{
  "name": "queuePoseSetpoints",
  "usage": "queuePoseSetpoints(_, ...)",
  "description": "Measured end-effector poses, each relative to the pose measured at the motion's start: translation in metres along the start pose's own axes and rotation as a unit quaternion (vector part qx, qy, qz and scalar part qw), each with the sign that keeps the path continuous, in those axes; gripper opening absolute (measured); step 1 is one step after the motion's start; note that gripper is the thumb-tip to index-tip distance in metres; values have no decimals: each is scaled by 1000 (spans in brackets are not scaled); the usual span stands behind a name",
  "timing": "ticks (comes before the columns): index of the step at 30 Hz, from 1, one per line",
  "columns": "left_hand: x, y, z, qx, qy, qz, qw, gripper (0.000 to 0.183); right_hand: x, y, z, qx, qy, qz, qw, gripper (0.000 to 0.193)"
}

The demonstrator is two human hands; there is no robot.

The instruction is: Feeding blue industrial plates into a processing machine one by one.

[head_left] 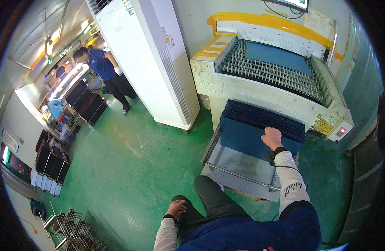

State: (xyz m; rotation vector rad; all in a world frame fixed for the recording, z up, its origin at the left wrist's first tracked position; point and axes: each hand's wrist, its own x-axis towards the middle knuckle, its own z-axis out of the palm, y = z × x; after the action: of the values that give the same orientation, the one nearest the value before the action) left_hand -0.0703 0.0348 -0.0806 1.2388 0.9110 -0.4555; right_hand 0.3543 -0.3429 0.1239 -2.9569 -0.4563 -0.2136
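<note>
My right hand (272, 138) is closed at the upper edge of the front blue board (242, 136); its fingertips are partly hidden. Behind that board, more dark blue boards (263, 117) stand close together in a row, leaning in a metal rack (238, 161) with toothed sides. The near part of the rack's floor is bare. My left hand (177, 208) rests on my left thigh, its fingers curled in, with nothing visible in them. Beyond the rack is a roller conveyor machine (267, 71), and another flat blue board (278, 57) lies on its rollers.
A tall white air-conditioner cabinet (146, 58) stands left of the machine. Farther left, a person in dark blue (100, 67) bends over near black racks (86, 102). More black racks (52, 161) and metal frames (73, 230) stand along the left on the green floor (117, 167).
</note>
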Motion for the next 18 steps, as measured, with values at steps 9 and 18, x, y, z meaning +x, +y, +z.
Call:
queuePoseSetpoints(9,1,-1,-2,-4,-9,0,1000,39,0,-2,-2,2,-13,12,1000,27)
queuePoseSetpoints(18,8,-3,-3,-20,-1,2,1000,37,-4,9,-1,14,-19,-37,999,29)
